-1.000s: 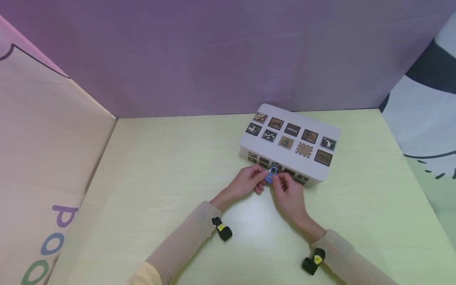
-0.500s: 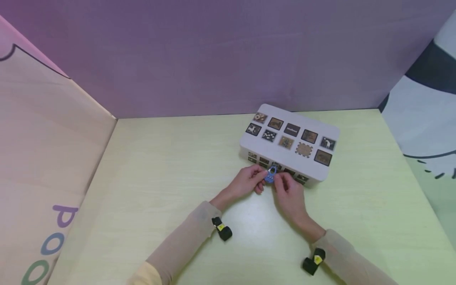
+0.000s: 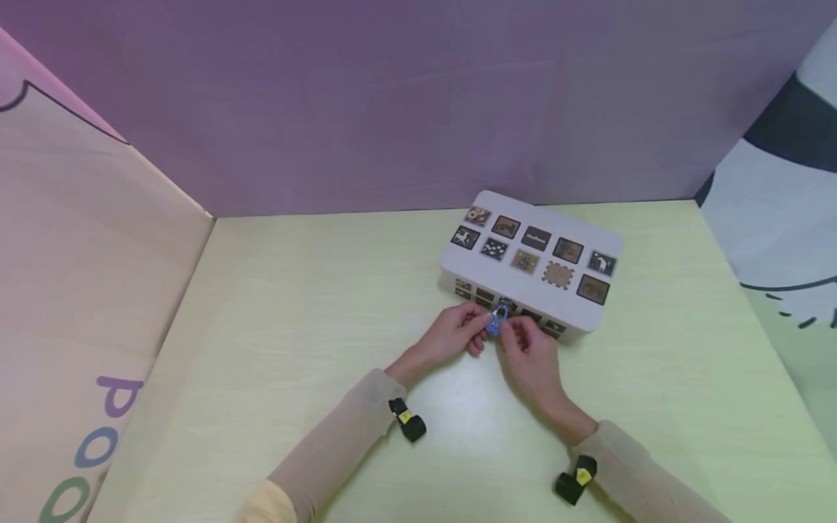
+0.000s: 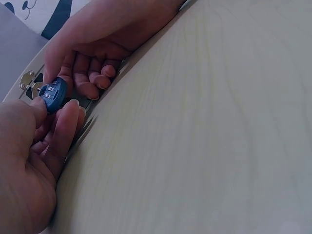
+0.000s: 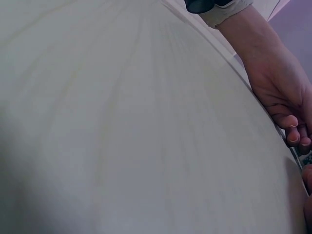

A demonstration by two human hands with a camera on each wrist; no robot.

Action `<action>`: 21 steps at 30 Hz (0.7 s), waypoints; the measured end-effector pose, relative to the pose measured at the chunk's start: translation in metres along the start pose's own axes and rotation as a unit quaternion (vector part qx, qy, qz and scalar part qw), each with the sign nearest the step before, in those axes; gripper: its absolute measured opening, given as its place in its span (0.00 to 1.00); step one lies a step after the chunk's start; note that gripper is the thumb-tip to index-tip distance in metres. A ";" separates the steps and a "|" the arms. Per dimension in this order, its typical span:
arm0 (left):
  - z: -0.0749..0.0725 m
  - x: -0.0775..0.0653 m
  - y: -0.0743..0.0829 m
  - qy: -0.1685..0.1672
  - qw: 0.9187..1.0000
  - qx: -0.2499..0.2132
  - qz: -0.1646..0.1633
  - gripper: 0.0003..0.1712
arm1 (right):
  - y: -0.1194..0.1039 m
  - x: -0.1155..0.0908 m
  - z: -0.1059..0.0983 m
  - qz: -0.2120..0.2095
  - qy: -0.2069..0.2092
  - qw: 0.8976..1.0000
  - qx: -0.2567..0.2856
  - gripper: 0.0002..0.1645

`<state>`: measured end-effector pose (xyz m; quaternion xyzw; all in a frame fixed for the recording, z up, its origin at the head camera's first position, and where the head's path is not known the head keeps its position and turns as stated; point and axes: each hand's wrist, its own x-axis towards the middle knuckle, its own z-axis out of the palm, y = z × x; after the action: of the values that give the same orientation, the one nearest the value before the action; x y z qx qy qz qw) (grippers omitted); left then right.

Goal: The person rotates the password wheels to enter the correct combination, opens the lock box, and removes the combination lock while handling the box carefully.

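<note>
A small blue combination padlock is between both hands, at the front side of a white box with square printed pictures. In the left wrist view, the padlock shows small number dials on its face. My left hand pinches its left side between thumb and fingers. My right hand holds the other side with thumb and index finger, the remaining fingers curled. Behind the padlock, a metal latch is seen on the box's front. The right wrist view shows the left hand, but the padlock is out of sight.
The box stands at an angle on a pale wooden table, near the purple back wall. A printed panel rises on the left and another on the right. Black wrist cameras sit on both sleeves.
The right thumb and index finger drew slightly off the padlock's face, then came back against it. The padlock shifted a tiny bit left. The left hand and box stayed in place.
</note>
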<state>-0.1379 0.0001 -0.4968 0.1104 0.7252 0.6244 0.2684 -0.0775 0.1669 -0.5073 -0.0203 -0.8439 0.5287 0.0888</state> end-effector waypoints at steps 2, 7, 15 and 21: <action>0.000 0.000 0.000 0.000 1.000 0.001 0.000 0.11 | -0.001 0.000 0.000 0.000 -0.001 1.000 0.001 0.09; 0.001 0.000 0.000 -0.002 1.000 -0.002 -0.002 0.11 | -0.001 -0.001 0.000 0.003 -0.002 1.000 0.000 0.09; 0.005 0.003 -0.002 -0.007 1.000 -0.006 -0.002 0.11 | 0.001 -0.002 -0.004 -0.006 0.001 1.000 0.008 0.09; 0.001 0.001 -0.005 0.003 1.000 -0.002 0.004 0.12 | 0.002 0.000 0.002 -0.014 -0.007 1.000 0.010 0.09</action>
<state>-0.1377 0.0005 -0.5020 0.1106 0.7243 0.6275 0.2637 -0.0778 0.1661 -0.5100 -0.0041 -0.8394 0.5358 0.0907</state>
